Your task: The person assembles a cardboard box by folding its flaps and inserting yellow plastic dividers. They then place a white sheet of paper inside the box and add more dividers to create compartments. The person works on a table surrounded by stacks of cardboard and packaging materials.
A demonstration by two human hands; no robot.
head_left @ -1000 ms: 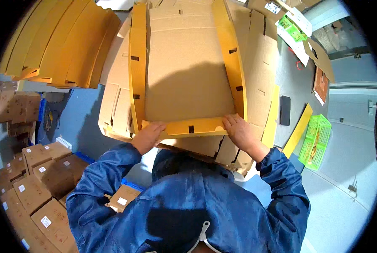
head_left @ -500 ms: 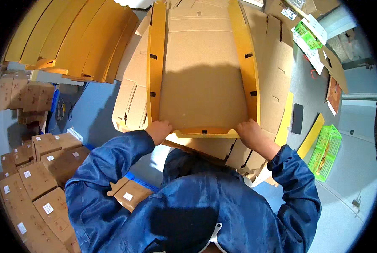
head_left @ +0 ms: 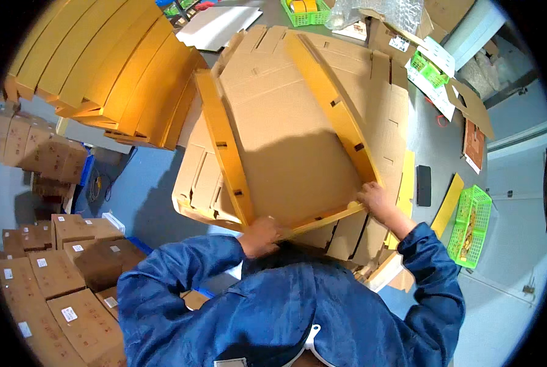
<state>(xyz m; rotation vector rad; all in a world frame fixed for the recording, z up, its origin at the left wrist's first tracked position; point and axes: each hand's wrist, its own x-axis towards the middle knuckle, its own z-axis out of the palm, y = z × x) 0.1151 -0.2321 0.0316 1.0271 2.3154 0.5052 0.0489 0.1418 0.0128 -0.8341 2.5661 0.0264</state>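
Observation:
A yellow three-sided frame (head_left: 342, 119) with small black fittings along its inner faces lies tilted on flat brown cardboard (head_left: 286, 140). Its two long rails run away from me, and a shorter rail joins them at the near end. My left hand (head_left: 262, 237) is closed on the near left corner, slightly blurred. At the near right corner, my right hand (head_left: 376, 200) has its fingers closed over the rail. The far end of the frame has no crosspiece in view.
Yellow boards (head_left: 121, 67) stand stacked at the left. Brown cartons (head_left: 84, 312) pile up on the lower left floor. To the right are a dark flat slab (head_left: 424, 186), a yellow strip (head_left: 449, 205) and a green basket (head_left: 471, 226). A white sheet (head_left: 218, 27) lies at the back.
The frame has turned, its near end slanting with the left corner drawn toward me and its far end swinging left. My left hand moved nearer and rightward; my right hand shifted slightly.

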